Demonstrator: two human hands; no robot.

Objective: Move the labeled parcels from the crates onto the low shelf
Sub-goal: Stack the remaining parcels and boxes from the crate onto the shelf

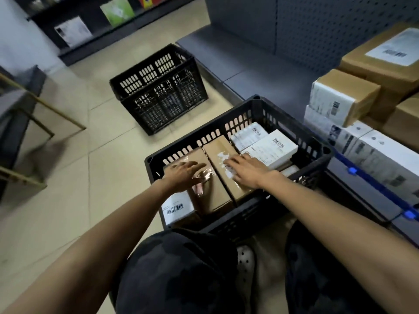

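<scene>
Crate: near crate (317, 155) is sitting at 6 o'clock, holding brown and white parcels; a second crate (158, 91) is standing at 11 o'clock.
Left hand: left hand (181, 177) is resting spread and flat on the left brown parcel (204, 196), gripping nothing.
Right hand: right hand (247, 169) is lying splayed on the right brown parcel (223, 152), not closed.
Shelf: low shelf (238, 60) is waiting at 2 o'clock, stacked boxes (344, 98) already occupying its right end.
Risk: parcels are packing tightly, so glossy tape may be letting fingers slip while lifting.
</scene>
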